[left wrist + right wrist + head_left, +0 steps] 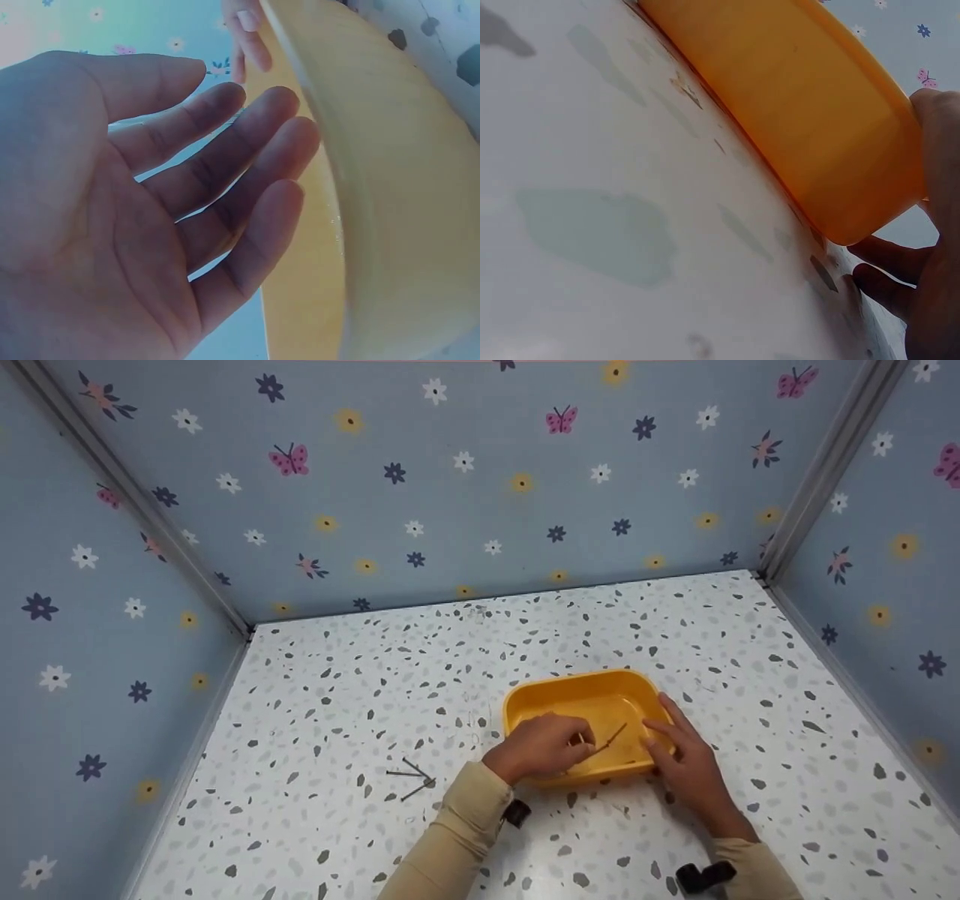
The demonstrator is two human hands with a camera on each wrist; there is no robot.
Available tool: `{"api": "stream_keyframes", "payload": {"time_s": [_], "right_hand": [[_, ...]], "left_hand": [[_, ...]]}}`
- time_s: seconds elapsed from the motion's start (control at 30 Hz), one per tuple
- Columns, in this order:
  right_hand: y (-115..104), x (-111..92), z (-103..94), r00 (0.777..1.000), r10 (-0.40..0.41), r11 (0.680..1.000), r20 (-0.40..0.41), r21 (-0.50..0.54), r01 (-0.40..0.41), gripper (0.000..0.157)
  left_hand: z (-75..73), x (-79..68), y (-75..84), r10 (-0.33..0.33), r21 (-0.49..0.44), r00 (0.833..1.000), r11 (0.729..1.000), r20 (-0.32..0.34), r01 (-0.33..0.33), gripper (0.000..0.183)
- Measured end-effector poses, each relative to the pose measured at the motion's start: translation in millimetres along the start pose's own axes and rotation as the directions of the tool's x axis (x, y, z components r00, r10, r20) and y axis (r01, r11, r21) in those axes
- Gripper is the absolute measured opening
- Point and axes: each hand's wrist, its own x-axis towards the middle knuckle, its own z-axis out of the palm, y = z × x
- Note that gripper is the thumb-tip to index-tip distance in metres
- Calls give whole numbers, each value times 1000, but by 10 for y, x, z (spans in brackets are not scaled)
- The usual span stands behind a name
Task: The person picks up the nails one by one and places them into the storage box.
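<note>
Head view: the right hand (690, 765) grips the yellow tray's wall (577, 686), probably to steady it, while the left hand (546, 744), fingers loosely parted, reaches inside by a thin nail (617, 732); three loose nails (417, 774) lie outside

The head view looks forward and down across the worktop (337, 690) — both wrist views, nearer, also face the tray (600, 706).
</note>
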Motion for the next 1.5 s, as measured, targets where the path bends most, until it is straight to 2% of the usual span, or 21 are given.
{"api": "stream_keyframes", "payload": {"time_s": [0.2,0.3,0.43,0.6,0.73,0.93,1.1,1.33,1.5], "right_hand": [[-3,-3,6,1000,-19,1000,-9,-9,19,36],[3,-3,10,1000,-19,1000,-10,-10,19,36],[8,-2,10,1000,-23,1000,-15,-3,22,35],[3,-7,2,1000,-9,1000,-9,-1,9,36],[-6,-6,-5,1000,19,1000,2,-9,-19,37],[-6,-5,2,1000,25,1000,11,-5,-24,37],[-10,-16,6,1000,-4,1000,2,12,4,36],[-19,-17,7,1000,-3,1000,-1,0,3,35],[-7,-14,5,1000,-6,1000,-4,0,6,35]], "left_hand": [[43,-67,-1,5,-14,999,1000,-45,-6,13],[54,-101,-16,2,-50,998,999,-67,-5,13],[50,-163,-58,5,-129,990,991,-138,-23,12],[53,-261,-138,22,-248,967,965,-253,-87,11],[68,-319,-192,46,-290,941,945,-336,-150,11],[83,-422,-257,14,-326,904,930,-427,-168,11],[88,-543,-331,-48,-378,892,915,-450,-142,11],[103,-737,-497,-97,-418,882,900,-461,-119,13],[97,-881,-610,-160,-444,878,894,-451,-65,14]]}}
